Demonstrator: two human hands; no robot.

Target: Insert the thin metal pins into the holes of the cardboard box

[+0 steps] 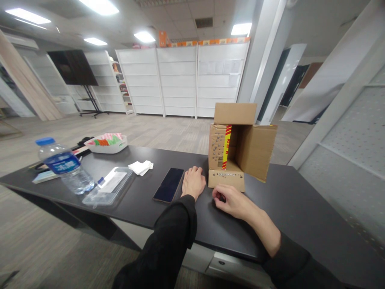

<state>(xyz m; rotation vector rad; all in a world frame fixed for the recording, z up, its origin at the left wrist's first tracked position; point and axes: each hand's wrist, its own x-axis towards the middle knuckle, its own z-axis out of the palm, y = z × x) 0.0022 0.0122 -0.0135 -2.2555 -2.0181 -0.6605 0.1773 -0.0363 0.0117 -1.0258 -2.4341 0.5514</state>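
My left hand (194,184) rests palm down on the dark tabletop, right beside a black smartphone (169,185), its fingers laid on the surface. Close to the front of a cardboard box (217,148) is my right hand (231,200), with its fingers curled in; I see nothing in them. The box faces me with its flaps folded out, showing a hollow inside. Small round metallic-looking dots sit on its left flap and lower flap, and red-and-yellow tape runs down the left flap.
Left of the phone lie folded white tissues (140,167) and a clear plastic case (110,186). A water bottle (64,164) stands near the table's left end. Behind it is a white basket (106,147) with colourful items. A partition (355,152) borders the right side.
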